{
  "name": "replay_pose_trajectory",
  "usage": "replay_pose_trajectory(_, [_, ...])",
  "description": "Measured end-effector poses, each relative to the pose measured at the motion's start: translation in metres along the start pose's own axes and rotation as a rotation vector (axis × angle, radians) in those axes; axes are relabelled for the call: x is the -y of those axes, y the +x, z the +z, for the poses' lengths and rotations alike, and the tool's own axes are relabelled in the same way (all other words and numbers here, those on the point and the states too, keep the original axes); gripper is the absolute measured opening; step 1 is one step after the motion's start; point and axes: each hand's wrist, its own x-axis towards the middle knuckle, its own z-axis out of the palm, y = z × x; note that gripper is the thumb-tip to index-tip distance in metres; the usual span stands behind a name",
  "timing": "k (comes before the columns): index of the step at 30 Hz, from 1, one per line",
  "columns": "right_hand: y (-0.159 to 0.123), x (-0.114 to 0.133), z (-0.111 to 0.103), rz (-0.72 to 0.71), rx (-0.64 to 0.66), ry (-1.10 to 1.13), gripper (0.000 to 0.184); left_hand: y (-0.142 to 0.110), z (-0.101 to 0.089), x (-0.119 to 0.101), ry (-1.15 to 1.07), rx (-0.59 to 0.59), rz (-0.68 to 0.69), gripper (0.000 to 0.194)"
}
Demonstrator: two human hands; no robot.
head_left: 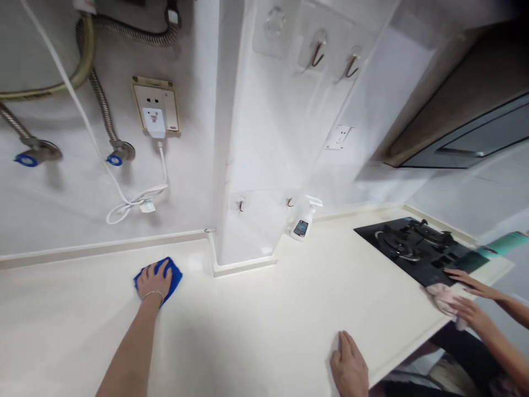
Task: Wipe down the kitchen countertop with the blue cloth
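My left hand (154,280) presses flat on a blue cloth (173,275) lying on the cream countertop (256,314), close to the back wall and just left of a white pillar (248,165). A thin bracelet circles that wrist. My right hand (349,366) rests palm down with fingers stretched out on the counter near its front edge, holding nothing.
A white spray bottle (303,220) stands against the pillar's right side. A black gas hob (417,248) is set in the counter at right, where another person's two hands (467,298) hold a pink cloth (444,298). A socket with a plugged white cable (156,118) and hoses hang on the wall.
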Motion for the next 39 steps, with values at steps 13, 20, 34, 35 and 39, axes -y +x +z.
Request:
replay_pose_trajectory(13, [-0.008, 0.004, -0.011, -0.021, -0.008, 0.049, 0.05, -0.187, -0.064, 0.151, 0.285, 0.001, -0.068, 0.058])
replay_pose_trajectory(20, [-0.019, 0.015, -0.013, 0.035, -0.008, 0.07, 0.049, -0.26, -0.029, 0.117, 0.29, 0.003, 0.319, 0.056])
replay_pose_trajectory(34, [-0.058, 0.084, -0.037, 0.09, 0.01, 0.053, 0.055, -0.12, 0.02, -0.023, 0.037, 0.081, 0.452, 0.054])
replay_pose_trajectory(35, [-0.057, 0.082, -0.036, 0.092, 0.016, 0.055, 0.056, -0.107, 0.026, -0.033, 0.026, 0.072, 0.432, 0.056])
replay_pose_trajectory(39, [-0.055, 0.071, -0.032, 0.074, 0.022, 0.062, 0.063, -0.054, 0.049, -0.069, -0.043, 0.048, 0.365, 0.064])
